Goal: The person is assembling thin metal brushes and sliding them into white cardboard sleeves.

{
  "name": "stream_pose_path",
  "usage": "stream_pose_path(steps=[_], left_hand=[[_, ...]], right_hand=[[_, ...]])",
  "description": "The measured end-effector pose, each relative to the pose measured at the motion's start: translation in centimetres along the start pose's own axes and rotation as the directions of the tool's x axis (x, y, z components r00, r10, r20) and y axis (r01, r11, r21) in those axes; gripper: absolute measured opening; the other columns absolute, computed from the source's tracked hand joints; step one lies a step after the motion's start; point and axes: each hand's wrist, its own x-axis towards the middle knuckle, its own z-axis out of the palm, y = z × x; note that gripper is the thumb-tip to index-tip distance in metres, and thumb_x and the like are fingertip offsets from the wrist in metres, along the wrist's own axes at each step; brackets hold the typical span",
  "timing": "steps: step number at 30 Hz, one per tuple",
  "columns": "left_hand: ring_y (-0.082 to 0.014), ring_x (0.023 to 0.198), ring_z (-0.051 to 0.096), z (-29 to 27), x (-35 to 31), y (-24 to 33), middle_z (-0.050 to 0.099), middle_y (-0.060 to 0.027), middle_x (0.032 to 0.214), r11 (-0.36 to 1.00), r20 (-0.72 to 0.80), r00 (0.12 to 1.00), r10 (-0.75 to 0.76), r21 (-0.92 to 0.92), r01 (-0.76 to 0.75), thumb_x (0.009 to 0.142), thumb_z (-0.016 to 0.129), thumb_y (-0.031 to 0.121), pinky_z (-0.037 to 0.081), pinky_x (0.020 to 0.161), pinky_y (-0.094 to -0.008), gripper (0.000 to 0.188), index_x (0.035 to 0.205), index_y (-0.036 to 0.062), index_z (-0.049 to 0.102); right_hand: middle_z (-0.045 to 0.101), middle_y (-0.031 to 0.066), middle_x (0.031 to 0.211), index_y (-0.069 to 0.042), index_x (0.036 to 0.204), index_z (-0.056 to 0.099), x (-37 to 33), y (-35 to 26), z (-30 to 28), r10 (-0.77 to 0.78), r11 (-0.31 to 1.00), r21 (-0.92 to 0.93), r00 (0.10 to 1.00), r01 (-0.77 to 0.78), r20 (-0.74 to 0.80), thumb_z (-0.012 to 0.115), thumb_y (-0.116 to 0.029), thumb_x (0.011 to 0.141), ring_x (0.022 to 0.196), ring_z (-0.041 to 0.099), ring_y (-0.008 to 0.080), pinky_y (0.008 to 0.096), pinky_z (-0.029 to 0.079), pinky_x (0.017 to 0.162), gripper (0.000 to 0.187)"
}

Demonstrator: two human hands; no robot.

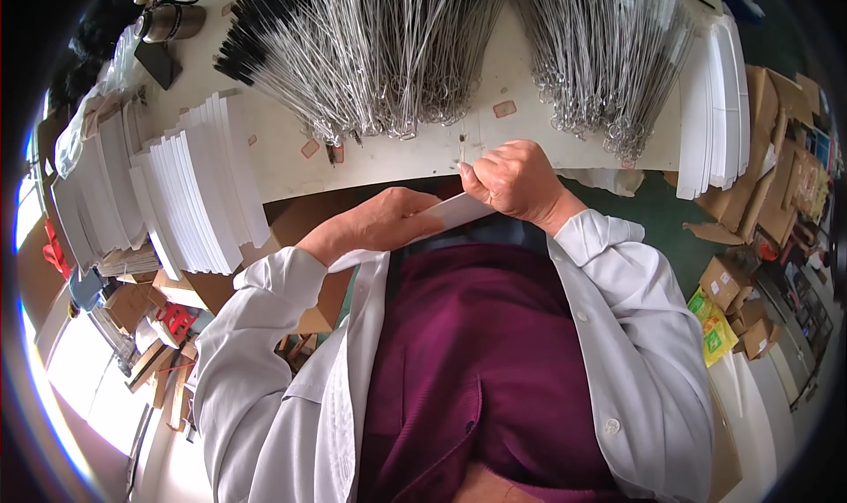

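1. Many thin, oblong white card pieces (194, 190) stand packed side by side at the left end of the pale table (371, 161); a brownish metal flask (172, 22) is beyond them.
2. Left of centre, a broad heap of thin silver wire rods (379, 62) fans out, looped ends toward the person, with black parts toward its far left.
3. The left hand (388, 221) has its fingers laid over a narrow, flat white strip, thumb near the strip's far edge; whether they clamp it, I cannot tell.
4. That narrow, flat white strip (463, 210) lies between the hands, near the table's edge, its long axis slanting from lower left up to the right. Both hands touch it, so neither is nearer; from the left fingers it runs rightward and slightly away, into the right fist.
5. The right hand (512, 183) is curled, fingers clamped on the strip's right end.
6. Farther right come a second, smaller heap of silver wire rods (604, 57), an upright white card stack (713, 106) and brown cardboard cartons (763, 163).
7. The right fist hides the strip's right end, the left palm covers its other part; white below the left wrist could be strip or sleeve. The upper border cuts off both heaps.
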Motion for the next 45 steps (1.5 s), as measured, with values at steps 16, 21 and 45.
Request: stream_pose_path(steps=[16, 21, 45], left_hand=[[-0.0423, 0.087, 0.072, 1.2, -1.0, 0.9, 0.072, -0.0268, 0.090, 0.927, -0.509, 0.855, -0.097, 0.267, 0.264, 0.086, 0.073, 0.053, 0.056, 0.080, -0.0481, 0.060, 0.102, -0.0041, 0.063], [-0.0419, 0.087, 0.072, 3.0, -1.2, 1.5, 0.071, -0.0251, 0.088, 0.935, -0.586, 0.810, -0.030, 0.270, 0.230, 0.085, 0.078, 0.043, 0.056, 0.078, -0.0477, 0.056, 0.114, -0.0007, 0.060], [-0.0384, 0.087, 0.073, 6.7, 0.1, 0.5, 0.073, -0.0219, 0.098, 0.956, -0.682, 0.704, 0.198, 0.294, 0.016, 0.075, 0.086, 0.030, 0.060, 0.071, -0.0452, 0.068, 0.127, 0.0038, 0.050]], right_hand=[[0.064, 0.0088, 0.082, -0.002, 0.104, 0.067, -0.9, -2.5, -3.0, 0.401, 0.911, 0.167, 0.905, -0.378, -0.141, 0.077, -0.019, 0.088, 0.073, 0.065, 0.0270, 0.0386, 0.053, 0.066, 0.024], [0.070, 0.0113, 0.090, -0.001, 0.107, 0.068, -2.3, -4.6, -1.1, 0.423, 0.887, 0.255, 0.898, -0.384, -0.121, 0.075, -0.013, 0.090, 0.077, 0.070, 0.0267, 0.0356, 0.057, 0.069, 0.022], [0.057, 0.0052, 0.058, 0.004, 0.085, 0.067, -3.2, -6.9, 1.4, 0.677, 0.297, 0.709, 0.665, -0.639, 0.316, 0.066, -0.027, 0.102, 0.056, 0.046, 0.0059, 0.0299, 0.040, 0.051, 0.036]])
